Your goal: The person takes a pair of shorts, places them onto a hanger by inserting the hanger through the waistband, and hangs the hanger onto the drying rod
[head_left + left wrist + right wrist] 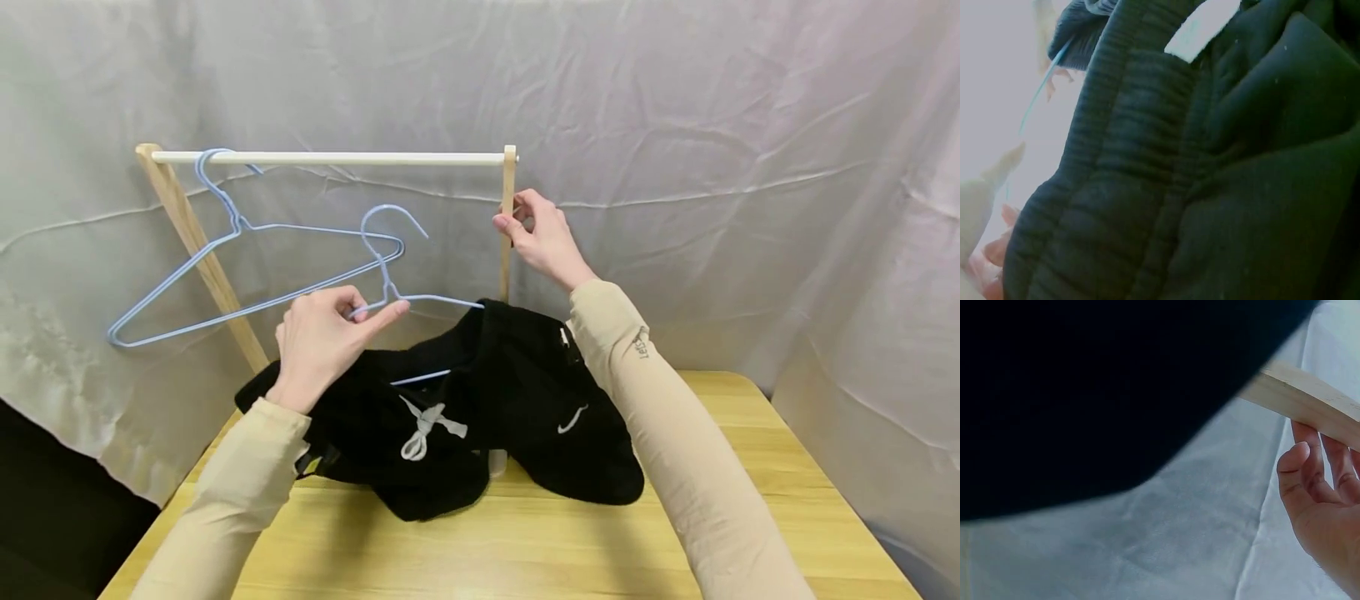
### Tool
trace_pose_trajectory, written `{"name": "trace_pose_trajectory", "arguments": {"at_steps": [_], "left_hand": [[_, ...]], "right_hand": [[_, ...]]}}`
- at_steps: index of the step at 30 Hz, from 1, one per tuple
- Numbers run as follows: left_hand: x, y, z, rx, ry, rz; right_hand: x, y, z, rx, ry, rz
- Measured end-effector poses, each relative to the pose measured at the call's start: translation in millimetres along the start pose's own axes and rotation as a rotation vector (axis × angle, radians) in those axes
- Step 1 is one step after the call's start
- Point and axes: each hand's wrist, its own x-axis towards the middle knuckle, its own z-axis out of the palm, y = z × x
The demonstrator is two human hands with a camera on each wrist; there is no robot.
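Black shorts (540,408) with an elastic waistband and a white drawstring bow (425,431) hang on a light blue hanger (450,300) above the table. My left hand (322,337) pinches that hanger just left of its hook base; in the left wrist view the waistband (1104,169) fills much of the picture. At the right post (507,258) of a clothes rack, my right hand (543,237) has thumb and fingers around the wood. The right wrist view shows fingertips touching the post (1316,403). The held hanger's hook is below the rack's bar, apart from it.
A white bar (337,158) joins the rack's two wooden posts. Blue hangers (232,225) hang at its left end, reaching close to my left hand. Beneath is a wooden table (525,550); a pale grey curtain (675,100) stands behind.
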Motion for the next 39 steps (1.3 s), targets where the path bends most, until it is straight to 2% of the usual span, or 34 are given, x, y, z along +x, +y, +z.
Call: {"name": "trace_pose_trajectory", "arguments": {"at_steps": [5, 10, 19, 25, 28, 31, 36, 39], "left_hand": [[14.4, -2.0, -17.9, 0.048, 0.062, -0.028], [25.4, -3.4, -33.8, 0.07, 0.104, -0.085], [37.8, -9.2, -57.0, 0.07, 0.162, -0.156], [44.5, -11.0, -78.6, 0.097, 0.21, -0.185], [47.7, -12.1, -87.8, 0.114, 0.279, -0.181], [51.1, -13.7, -93.2, 0.123, 0.378, -0.15], [56.3, -16.4, -93.9, 0.164, 0.543, -0.072], [60.3, -18.8, -92.6, 0.17, 0.6, -0.061]], "right_hand": [[0.5, 1, 0, 0.0, -0.006, 0.0], [0.2, 2, -1, 0.006, -0.011, 0.004], [-0.3, 0, 0, 0.028, -0.02, 0.007], [1.1, 3, 1, 0.017, -0.017, 0.005], [1.8, 3, 2, 0.012, -0.019, 0.002], [2.1, 3, 2, 0.009, -0.02, -0.001], [2.3, 3, 3, 0.006, -0.016, -0.001], [2.8, 3, 3, 0.002, -0.014, -0.003]]}}
